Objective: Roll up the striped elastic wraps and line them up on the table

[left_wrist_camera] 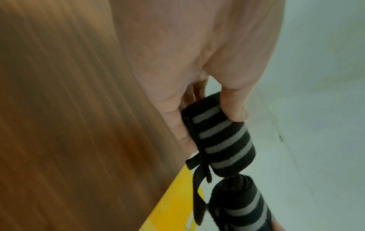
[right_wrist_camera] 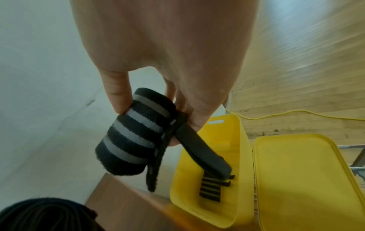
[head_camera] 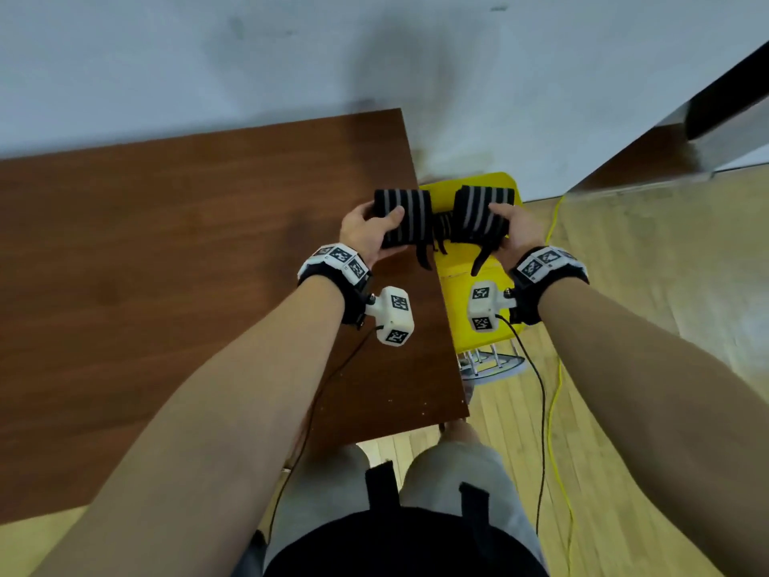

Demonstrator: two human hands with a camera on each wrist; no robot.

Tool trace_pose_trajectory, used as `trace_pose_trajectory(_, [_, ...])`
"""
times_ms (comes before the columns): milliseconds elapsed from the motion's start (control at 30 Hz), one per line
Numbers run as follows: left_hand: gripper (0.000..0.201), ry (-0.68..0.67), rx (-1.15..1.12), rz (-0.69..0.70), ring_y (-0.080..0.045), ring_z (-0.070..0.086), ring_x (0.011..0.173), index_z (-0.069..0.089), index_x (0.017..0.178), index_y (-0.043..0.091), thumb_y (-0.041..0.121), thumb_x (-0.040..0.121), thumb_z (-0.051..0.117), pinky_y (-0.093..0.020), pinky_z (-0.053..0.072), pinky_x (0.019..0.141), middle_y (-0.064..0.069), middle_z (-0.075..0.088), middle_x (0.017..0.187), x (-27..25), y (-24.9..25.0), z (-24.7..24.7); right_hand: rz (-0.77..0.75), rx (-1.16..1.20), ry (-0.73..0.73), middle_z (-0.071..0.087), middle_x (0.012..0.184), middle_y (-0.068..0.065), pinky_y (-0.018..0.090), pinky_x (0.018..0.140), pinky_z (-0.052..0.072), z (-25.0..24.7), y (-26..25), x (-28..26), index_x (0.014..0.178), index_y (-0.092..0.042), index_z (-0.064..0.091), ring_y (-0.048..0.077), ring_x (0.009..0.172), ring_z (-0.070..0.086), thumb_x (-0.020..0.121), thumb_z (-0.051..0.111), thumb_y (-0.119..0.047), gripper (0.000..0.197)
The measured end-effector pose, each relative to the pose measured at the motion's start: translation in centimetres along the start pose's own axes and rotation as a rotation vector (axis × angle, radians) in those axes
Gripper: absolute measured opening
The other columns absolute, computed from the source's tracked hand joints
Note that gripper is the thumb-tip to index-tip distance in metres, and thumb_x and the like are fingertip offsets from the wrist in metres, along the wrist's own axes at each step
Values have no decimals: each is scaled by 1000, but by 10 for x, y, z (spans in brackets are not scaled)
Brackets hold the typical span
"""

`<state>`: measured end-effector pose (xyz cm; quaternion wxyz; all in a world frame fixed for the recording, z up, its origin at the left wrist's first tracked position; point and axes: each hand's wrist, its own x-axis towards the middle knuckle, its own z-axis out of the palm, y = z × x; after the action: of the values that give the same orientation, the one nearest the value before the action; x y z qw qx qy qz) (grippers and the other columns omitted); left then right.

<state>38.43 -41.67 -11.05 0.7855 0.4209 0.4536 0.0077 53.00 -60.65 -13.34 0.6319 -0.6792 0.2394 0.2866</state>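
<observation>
I hold two rolled black wraps with grey stripes, one in each hand, above the table's right edge. My left hand [head_camera: 372, 233] grips the left wrap [head_camera: 401, 218], thumb on top and fingers underneath; up close, that wrap [left_wrist_camera: 219, 137] shows a loose black strap hanging down. Over the yellow bin [head_camera: 470, 310], my right hand [head_camera: 514, 231] grips the right wrap [head_camera: 480, 214], whose strap also dangles. The right wrist view shows this wrap [right_wrist_camera: 136, 132] and a third striped wrap [right_wrist_camera: 211, 189] lying inside the bin [right_wrist_camera: 242, 140].
The brown wooden table [head_camera: 166, 264] stretches to the left. The bin's yellow lid [right_wrist_camera: 306, 179] lies open beside it, on a wire stand [head_camera: 491, 364]. A yellow cable [head_camera: 553, 410] runs along the wooden floor. A white wall is behind.
</observation>
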Motion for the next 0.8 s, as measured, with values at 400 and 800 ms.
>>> trace_pose_trajectory(400, [54,142,53,11,-31,63,119,44,146,11,12,98,68,-50,60,92,-12,59,138,99,-85,174,-5,-261,-101,72,116,12,50,94,59,-106,-21,162,127,-10,59,30,104,72,87,75,-14,43])
trace_pose_trajectory(800, [55,408,203,-135,-41,42,140,36,152,12,9,102,59,-58,45,110,-16,40,155,220,-128,154,11,-616,-196,58,124,6,44,96,54,-83,26,261,144,-11,44,29,114,62,100,67,-23,51])
